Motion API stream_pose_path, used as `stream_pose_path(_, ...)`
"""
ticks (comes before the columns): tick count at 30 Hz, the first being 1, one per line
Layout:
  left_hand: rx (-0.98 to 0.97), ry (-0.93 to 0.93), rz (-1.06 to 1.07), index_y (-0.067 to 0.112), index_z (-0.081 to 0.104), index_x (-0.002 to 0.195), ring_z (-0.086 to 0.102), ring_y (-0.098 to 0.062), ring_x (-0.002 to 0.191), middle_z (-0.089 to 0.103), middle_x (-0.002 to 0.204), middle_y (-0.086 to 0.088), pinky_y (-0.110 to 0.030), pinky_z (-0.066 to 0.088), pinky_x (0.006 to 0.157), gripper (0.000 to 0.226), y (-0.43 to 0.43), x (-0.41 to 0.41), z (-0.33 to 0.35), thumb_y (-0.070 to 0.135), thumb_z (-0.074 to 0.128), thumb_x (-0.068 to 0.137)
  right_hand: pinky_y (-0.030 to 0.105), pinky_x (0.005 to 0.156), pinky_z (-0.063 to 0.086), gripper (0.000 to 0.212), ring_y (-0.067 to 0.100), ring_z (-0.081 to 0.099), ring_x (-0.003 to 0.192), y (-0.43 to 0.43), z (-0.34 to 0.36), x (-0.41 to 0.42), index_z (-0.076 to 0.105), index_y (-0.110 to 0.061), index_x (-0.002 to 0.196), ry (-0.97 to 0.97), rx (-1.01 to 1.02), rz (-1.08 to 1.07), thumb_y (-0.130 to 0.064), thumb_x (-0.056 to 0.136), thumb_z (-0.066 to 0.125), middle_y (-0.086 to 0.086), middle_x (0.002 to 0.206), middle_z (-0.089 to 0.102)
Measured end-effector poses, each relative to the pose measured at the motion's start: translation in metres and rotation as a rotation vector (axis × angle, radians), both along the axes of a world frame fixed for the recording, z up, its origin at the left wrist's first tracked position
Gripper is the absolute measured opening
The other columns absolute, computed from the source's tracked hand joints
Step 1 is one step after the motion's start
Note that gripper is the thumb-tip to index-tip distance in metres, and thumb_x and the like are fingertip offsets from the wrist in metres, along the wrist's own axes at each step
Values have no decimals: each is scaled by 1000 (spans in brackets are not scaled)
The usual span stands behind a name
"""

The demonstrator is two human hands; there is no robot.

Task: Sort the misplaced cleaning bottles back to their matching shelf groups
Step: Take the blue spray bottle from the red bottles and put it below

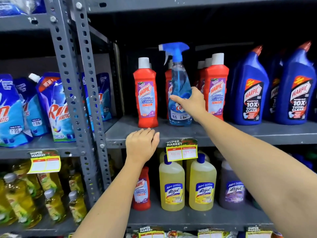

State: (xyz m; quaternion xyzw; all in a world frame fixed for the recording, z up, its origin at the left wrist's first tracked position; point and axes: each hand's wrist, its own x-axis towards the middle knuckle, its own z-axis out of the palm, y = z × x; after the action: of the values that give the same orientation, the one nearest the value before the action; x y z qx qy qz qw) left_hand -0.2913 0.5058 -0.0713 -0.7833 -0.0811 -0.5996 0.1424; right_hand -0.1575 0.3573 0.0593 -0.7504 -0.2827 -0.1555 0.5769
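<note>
A clear blue spray bottle with a blue trigger stands on the middle shelf among red Harpic bathroom cleaner bottles. My right hand wraps around the spray bottle's lower body, thumb across its label. My left hand rests flat on the front lip of that shelf, fingers apart, holding nothing. On the shelf below, one red Harpic bottle stands beside yellow Lizol bottles, partly hidden by my left forearm.
Blue Harpic toilet cleaner bottles fill the right of the middle shelf. A purple Lizol bottle stands lower right. The left rack holds Rin detergent pouches and yellow dish liquid bottles. A grey perforated upright divides the racks.
</note>
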Motion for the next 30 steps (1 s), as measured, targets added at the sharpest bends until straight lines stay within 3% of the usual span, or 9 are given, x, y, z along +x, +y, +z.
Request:
stream_pose_path(5,-90,63,-41,13,70,78,65,-23,71,70,75,-1,-38,46,63,40,-3,-2,0,33,43,100,43,88,56,60,16,69,94,-46,7,-51,62,-18,97,-59,211,153,-58,57,81,-3,96,72)
stream_pose_path(8,-182,87,-31,14,71,94,65,-27,102,72,99,-3,-47,40,92,38,-13,-9,-4,34,39,102,39,84,58,41,14,72,89,-81,-17,-96,64,-18,95,-46,270,243,-40,66,84,-3,92,75)
stream_pose_path(10,-210,107,13,15,62,126,46,-24,133,60,134,-4,-56,17,113,41,-21,-18,-15,37,38,100,29,77,58,32,8,72,82,-100,-49,-120,64,-21,95,-5,287,313,-22,70,84,-7,88,76)
stream_pose_path(12,-220,114,11,17,41,146,26,-24,145,37,154,-6,-59,2,116,52,-29,-32,-36,38,39,99,21,69,56,35,2,70,74,-114,-92,-138,63,-21,95,51,256,365,-9,69,83,-13,83,76)
stream_pose_path(15,-258,134,-41,15,29,150,17,-30,148,25,158,-14,-59,6,116,57,-36,-57,-92,36,41,98,22,77,56,52,4,71,85,-124,-168,-149,64,-26,97,177,157,338,-25,54,92,-13,93,76)
stream_pose_path(18,-313,367,-137,14,31,150,16,-28,148,23,159,-11,-56,18,115,55,-33,-76,-166,35,39,99,30,81,56,59,10,71,91,-125,-234,-144,64,-27,100,306,41,270,-42,51,93,-5,98,76)
stream_pose_path(22,-458,847,-115,18,43,144,30,-22,143,18,158,2,-47,38,108,53,-27,-77,-241,44,22,103,12,67,52,55,-2,67,82,-108,-290,-119,60,-16,110,382,-15,141,-21,64,88,-5,98,72)
stream_pose_path(26,-535,1231,33,23,13,155,4,-19,149,-8,161,5,-42,14,120,59,-22,-58,-263,50,16,104,14,75,53,52,-14,63,83,-85,-316,-88,58,-19,111,408,-25,112,-18,68,87,-14,99,67)
stream_pose_path(30,-546,1327,34,25,8,156,3,-18,149,0,164,1,-39,8,121,59,-25,-39,-273,51,15,104,13,79,51,55,-4,64,94,-72,-329,-70,55,-22,111,412,-116,138,-26,66,88,-14,103,66)
